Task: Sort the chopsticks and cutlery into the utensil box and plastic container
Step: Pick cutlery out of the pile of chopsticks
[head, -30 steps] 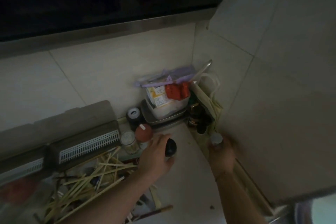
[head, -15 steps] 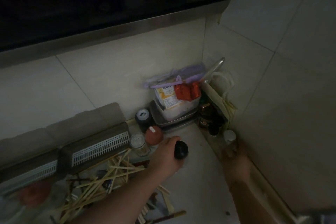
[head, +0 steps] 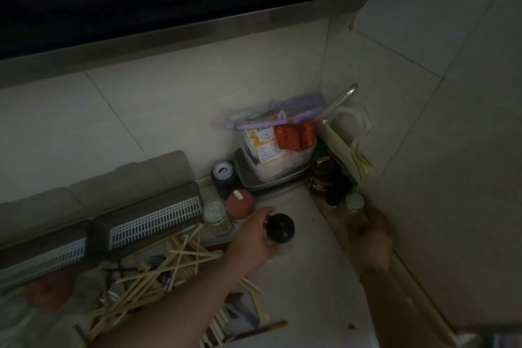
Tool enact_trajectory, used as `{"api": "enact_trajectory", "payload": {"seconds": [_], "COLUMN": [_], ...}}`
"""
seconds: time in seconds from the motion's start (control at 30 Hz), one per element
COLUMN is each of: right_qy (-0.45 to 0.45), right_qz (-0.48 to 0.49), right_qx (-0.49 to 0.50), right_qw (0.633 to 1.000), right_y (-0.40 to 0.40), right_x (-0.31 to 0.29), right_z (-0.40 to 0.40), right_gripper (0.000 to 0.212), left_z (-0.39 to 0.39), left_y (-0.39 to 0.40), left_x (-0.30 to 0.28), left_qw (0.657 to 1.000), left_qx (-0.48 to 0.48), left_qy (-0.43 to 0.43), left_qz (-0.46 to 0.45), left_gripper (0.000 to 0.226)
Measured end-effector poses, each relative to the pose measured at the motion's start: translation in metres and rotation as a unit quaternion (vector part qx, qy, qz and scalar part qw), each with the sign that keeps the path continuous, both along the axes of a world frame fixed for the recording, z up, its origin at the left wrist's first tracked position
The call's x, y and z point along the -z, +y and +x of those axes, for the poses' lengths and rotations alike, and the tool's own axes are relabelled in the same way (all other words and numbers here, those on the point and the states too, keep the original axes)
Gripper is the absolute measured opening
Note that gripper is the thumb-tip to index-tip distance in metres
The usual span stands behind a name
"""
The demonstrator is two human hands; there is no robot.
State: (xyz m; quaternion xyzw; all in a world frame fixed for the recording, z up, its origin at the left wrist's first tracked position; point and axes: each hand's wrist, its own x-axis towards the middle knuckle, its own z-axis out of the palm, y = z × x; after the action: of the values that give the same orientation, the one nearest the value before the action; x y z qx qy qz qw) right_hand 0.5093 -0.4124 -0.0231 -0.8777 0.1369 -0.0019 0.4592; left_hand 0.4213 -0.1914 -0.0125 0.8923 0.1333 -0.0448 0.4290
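Gripping black-capped jar [head: 278, 230] on pale counter [head: 308, 285], left hand [head: 255, 240]; right hand [head: 367, 237] fingers blurred, unclear; tiled corner.

Chopsticks [head: 158, 271] pale wood, matt. Wall tiles [head: 175, 99] smooth, faint sheen. Tray [head: 271, 181] brushed metal. Black bottle cap [head: 279, 227] glossy plastic. Tabletop [head: 310, 277] smooth.

Pale wooden chopsticks [head: 158, 271] lie criss-crossed in a loose heap at the lower left of the frame, on the counter [head: 310, 277], just below a long grey utensil box [head: 147, 220] with white slotted panels.
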Motion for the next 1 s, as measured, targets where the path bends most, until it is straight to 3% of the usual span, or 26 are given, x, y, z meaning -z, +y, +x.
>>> {"api": "enact_trajectory", "payload": {"seconds": [0.07, 0.13, 0.23, 0.3, 0.37, 0.43, 0.57, 0.73, 0.87, 1.0], "right_qy": [-0.013, -0.066, -0.113, -0.091, -0.047, -0.024, -0.051, -0.082, -0.099, -0.081], "right_qz": [-0.046, -0.068, -0.007, -0.019, -0.039, -0.03, 0.004, 0.114, 0.029, -0.006], "right_qx": [0.018, -0.029, -0.175, -0.251, -0.305, -0.328, -0.26, -0.075, 0.001, -0.012], "right_qw": [0.999, 0.995, 0.978, 0.963, 0.95, 0.944, 0.964, 0.987, 0.995, 0.997], "right_y": [0.002, 0.015, 0.047, 0.063, 0.072, 0.075, 0.066, 0.023, -0.008, -0.019], "right_x": [0.006, 0.008, 0.002, -0.003, -0.004, 0.001, 0.001, -0.01, -0.011, -0.008], "right_z": [-0.021, -0.044, -0.063, -0.063, -0.06, -0.06, -0.065, -0.059, -0.048, -0.039], "right_gripper": [0.024, 0.024, 0.059, 0.083, 0.09, 0.087, 0.073, 0.063, 0.069, 0.069], "left_z": [-0.005, -0.012, -0.017, -0.018, -0.019, -0.02, -0.024, -0.023, -0.022, -0.018], "left_y": [0.002, 0.002, 0.0, -0.003, -0.006, -0.009, -0.016, -0.026, -0.038, -0.038], "left_x": [0.006, 0.01, 0.013, 0.009, 0.004, 0.0, 0.0, 0.011, 0.011, 0.012], "left_qw": [1.0, 0.998, 0.985, 0.954, 0.923, 0.915, 0.923, 0.978, 0.972, 0.95], "left_qx": [-0.002, -0.016, -0.068, -0.141, -0.186, -0.177, -0.151, -0.037, -0.051, -0.144], "left_qy": [0.012, 0.029, 0.041, 0.043, 0.043, 0.045, 0.079, 0.112, 0.113, 0.112], "left_qz": [-0.02, -0.047, -0.151, -0.26, -0.335, -0.36, -0.346, -0.171, -0.2, -0.253], "left_gripper": [0.081, 0.074, 0.049, 0.037, 0.035, 0.036, 0.041, 0.038, 0.037, 0.034]}}
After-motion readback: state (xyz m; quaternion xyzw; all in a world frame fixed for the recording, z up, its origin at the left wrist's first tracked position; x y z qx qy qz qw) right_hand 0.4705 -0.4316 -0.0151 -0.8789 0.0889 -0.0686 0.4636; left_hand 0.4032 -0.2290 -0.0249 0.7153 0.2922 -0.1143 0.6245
